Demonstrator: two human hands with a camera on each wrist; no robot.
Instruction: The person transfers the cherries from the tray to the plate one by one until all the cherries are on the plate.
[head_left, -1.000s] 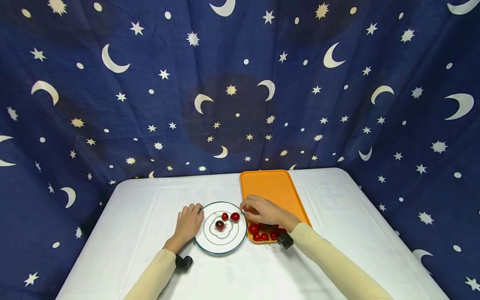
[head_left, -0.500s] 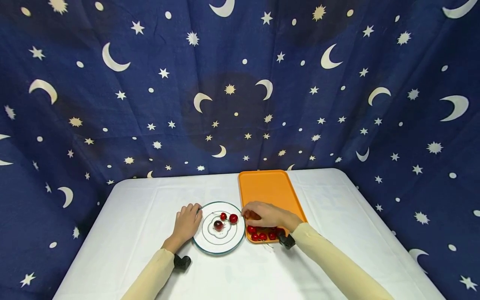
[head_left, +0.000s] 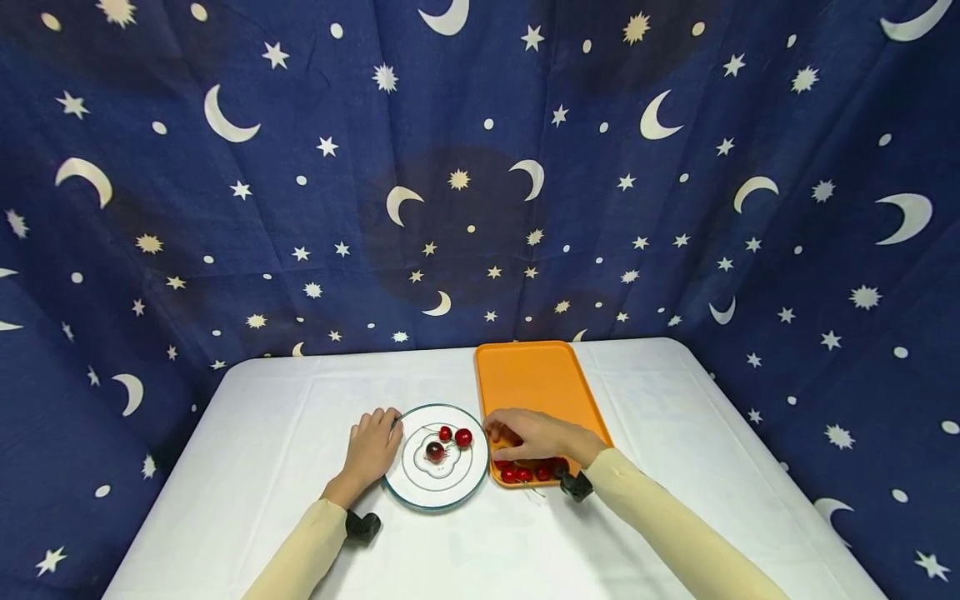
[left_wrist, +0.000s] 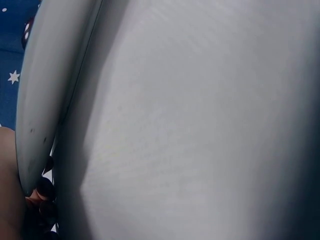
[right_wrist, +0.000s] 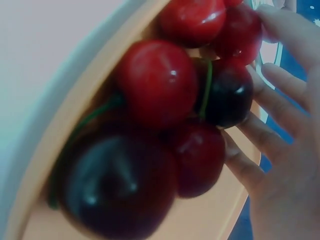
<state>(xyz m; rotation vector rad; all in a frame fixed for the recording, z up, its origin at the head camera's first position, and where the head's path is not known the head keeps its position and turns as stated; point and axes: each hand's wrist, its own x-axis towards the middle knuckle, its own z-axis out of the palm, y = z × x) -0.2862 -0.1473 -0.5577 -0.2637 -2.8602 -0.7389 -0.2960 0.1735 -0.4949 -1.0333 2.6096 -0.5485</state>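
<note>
My left hand [head_left: 371, 442] grips the left rim of a white plate [head_left: 412, 492] with a dark edge line. In the left wrist view, the plate's edge [left_wrist: 50, 75] lies beside the hand [left_wrist: 10, 185], with dark rounded shapes, apparently fingertips, along its other side. On the plate lie a small red cherry [head_left: 445, 433], a larger red cherry [head_left: 463, 437] and a dark cherry [head_left: 435, 452]. Over the near end of an orange tray [head_left: 532, 375] my right hand [head_left: 536, 433] reaches among several cherries [head_left: 523, 474]. Its spread, loosely bent fingers touch cherries [right_wrist: 192, 157] in the right wrist view.
A white cloth [head_left: 315, 392] covers the table. Behind it hangs a blue curtain [head_left: 480, 208] with moons and stars. The tray stands close to the plate's right side, and a cherry stem [head_left: 535, 489] pokes over its near edge.
My right hand has come down and slightly nearer, over the cherries in the tray, covering more of them. The left hand stays on the plate rim. The whole view has shifted slightly.
</note>
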